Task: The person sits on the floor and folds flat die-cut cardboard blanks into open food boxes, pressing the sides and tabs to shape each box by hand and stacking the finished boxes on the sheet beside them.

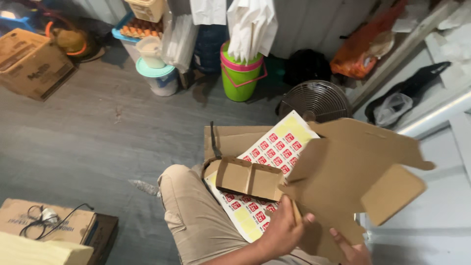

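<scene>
You held a flat, unfolded cardboard box blank [353, 172] out at about four o'clock of the frame, and behind it at its nine o'clock lay a yellow sheet of red stickers [274, 147] with a small folded cardboard box [248, 177] resting on it over your knee. Your left hand [282, 230] was clamped on the blank's lower edge at six o'clock, while your right hand [353, 250] pressed against it from below, its grip too hidden to tell

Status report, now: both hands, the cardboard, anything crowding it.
Left hand and right hand: both grip the flat cardboard box blank, held up, unfolded. Folded box rests on sticker sheet by the knee. Fan sits just behind.
</scene>
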